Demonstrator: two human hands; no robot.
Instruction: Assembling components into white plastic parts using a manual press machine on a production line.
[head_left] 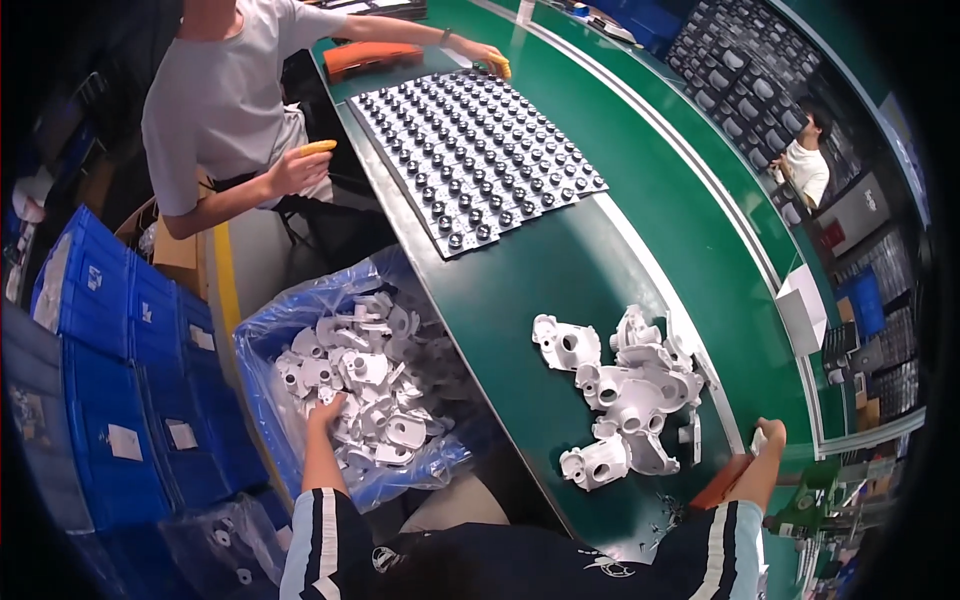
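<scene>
My left hand (325,410) reaches into a plastic-lined blue bin (255,400) of white moulded plastic parts (365,368). Its fingers are closed at the edge of one white plastic part, partly hidden among the others. On the far right, my right hand (772,436) is closed around a small white piece (760,440) above the bench edge, near an orange-brown bin (722,482). Between my arms, a loose heap of white plastic housings (640,400) with round openings lies on the green bench (500,320).
A tray of white parts with black domes (470,155) fills the bench ahead. Across from it, a co-worker (235,100) holds yellow items in both hands. Blue crates (110,400) stack up at my left. A white box (802,310) stands right, and another person (806,165) is farther off.
</scene>
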